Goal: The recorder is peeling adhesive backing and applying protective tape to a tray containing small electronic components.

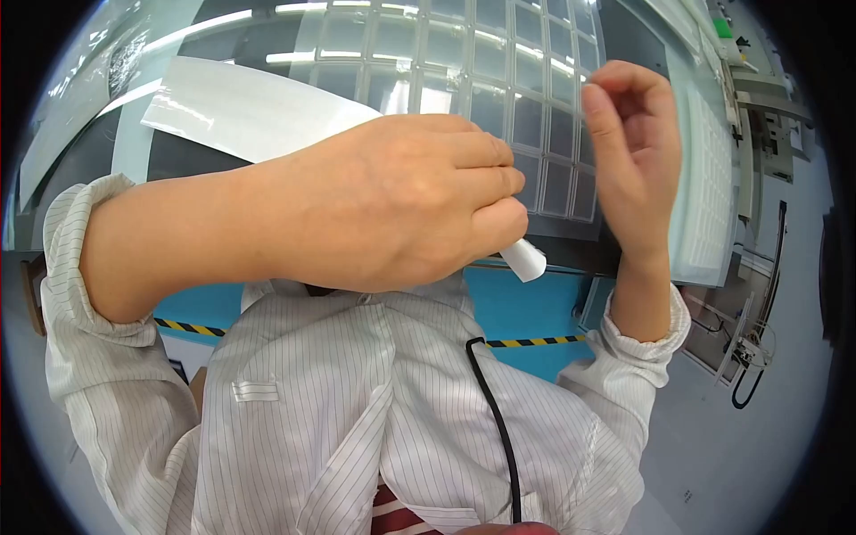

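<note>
My left hand (401,192) reaches in from the left, back side up, fingers curled closed. Out of the bottom of its fist pokes the end of a white rolled strip (524,260). Raised on the right, my right hand (633,147) has its fingers bent in and the thumb tip close to the index fingertip; anything pinched there is too small to make out. In front of me lies a clear plastic tray (557,134) divided into a grid of rectangular pockets. Behind my left forearm, a glossy white sheet (259,107) lies slantwise, its right end hidden by the hand.
Clear plastic film (76,98) lies at the far left. More gridded translucent trays (709,209) are at the right edge of the table. Below the table edge runs yellow-and-black striped tape (535,341). Metal equipment (753,343) stands farther right. A black cord (499,419) hangs down my front.
</note>
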### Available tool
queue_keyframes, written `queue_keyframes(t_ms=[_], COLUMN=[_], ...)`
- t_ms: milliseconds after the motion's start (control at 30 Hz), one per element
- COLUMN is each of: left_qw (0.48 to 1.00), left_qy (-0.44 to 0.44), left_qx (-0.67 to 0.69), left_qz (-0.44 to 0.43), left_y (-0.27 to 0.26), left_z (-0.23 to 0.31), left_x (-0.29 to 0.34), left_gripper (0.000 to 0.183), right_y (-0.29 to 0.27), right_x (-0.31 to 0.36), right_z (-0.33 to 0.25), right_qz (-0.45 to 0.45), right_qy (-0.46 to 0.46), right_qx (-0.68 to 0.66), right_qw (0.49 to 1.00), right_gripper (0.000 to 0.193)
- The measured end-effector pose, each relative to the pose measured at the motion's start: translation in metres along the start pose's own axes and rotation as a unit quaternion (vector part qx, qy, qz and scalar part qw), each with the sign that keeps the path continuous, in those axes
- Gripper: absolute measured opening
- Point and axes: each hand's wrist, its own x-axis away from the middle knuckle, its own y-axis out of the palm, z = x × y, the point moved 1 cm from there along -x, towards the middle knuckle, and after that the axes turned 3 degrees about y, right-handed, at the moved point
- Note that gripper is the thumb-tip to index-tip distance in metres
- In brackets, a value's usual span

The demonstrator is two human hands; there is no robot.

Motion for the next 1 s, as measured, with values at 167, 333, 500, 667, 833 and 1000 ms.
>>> queue_keyframes(t_ms=[167,333,500,667,833,1000], left_qw=[0.995,0.998,0.998,0.999,0.996,0.997], left_qy=[0.041,0.039,0.050,0.052,0.066,0.064], left_qx=[-0.005,-0.006,-0.009,-0.008,-0.056,-0.046], left_qz=[0.087,0.054,0.045,0.014,-0.006,0.008], left_y=[0.023,0.017,0.019,0.022,0.023,0.019], left_z=[-0.013,-0.020,-0.036,-0.038,-0.029,-0.025], left_x=[-0.004,-0.015,-0.026,-0.025,-0.018,-0.013], left_gripper=[0.013,0.013,0.013,0.015,0.014,0.014], right_y=[-0.048,-0.079,-0.080,-0.080,-0.063,-0.031], right_x=[-0.008,-0.014,-0.039,-0.057,-0.071,-0.063], right_z=[0.019,0.003,0.004,0.024,0.041,0.034], right_qz=[0.110,0.038,-0.002,0.003,-0.043,0.063], right_qy=[0.095,0.255,0.295,0.294,0.290,0.134], right_qx=[0.035,-0.160,-0.161,-0.115,0.001,0.358], right_qw=[0.989,0.953,0.942,0.949,0.956,0.922], right_gripper=[0.038,0.045,0.047,0.046,0.033,0.021])
